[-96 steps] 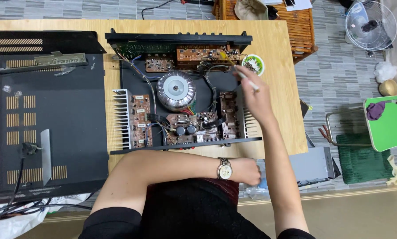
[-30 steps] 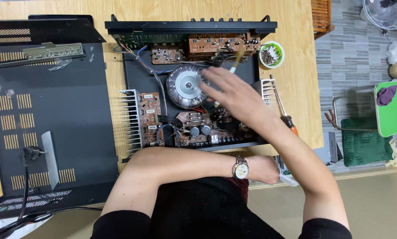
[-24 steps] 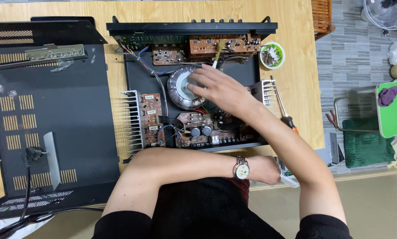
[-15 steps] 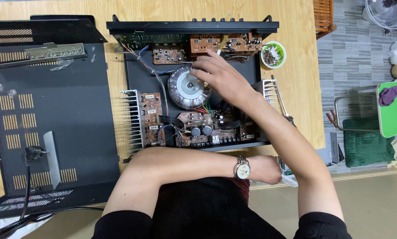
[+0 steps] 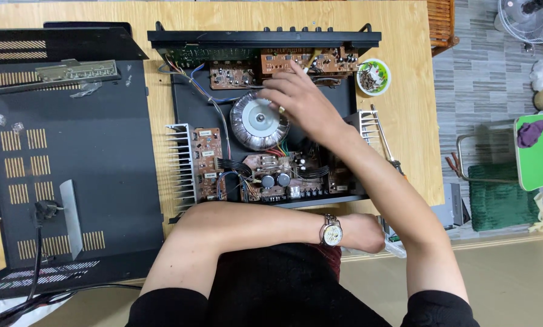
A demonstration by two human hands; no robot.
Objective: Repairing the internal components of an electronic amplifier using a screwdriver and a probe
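Note:
An opened black amplifier chassis (image 5: 186, 97) lies on the wooden table (image 5: 405, 36), showing a round silver transformer (image 5: 253, 124), brown circuit boards (image 5: 208, 163) and finned heat sinks (image 5: 180, 163). My right hand (image 5: 302, 103) hovers over the chassis just right of the transformer. Its fingers are spread and the fingertips reach the rear circuit board (image 5: 277, 60); I see nothing in it. My left forearm lies along the table's front edge. My left hand (image 5: 362, 233), with a wristwatch (image 5: 332, 231), rests curled at the front right corner beside a clear plastic item (image 5: 394, 245).
The amplifier's black perforated cover (image 5: 65, 175) lies on the left with a cable (image 5: 38, 242) on it. A small green-rimmed bowl of screws (image 5: 373, 77) stands at the chassis's rear right. A screwdriver (image 5: 388, 142) lies right of the chassis. A green stool (image 5: 541, 154) stands on the floor.
My right hand held the screwdriver by the bowl; the tool now lies on the table. The hand has moved left over the transformer, then up to the rear board.

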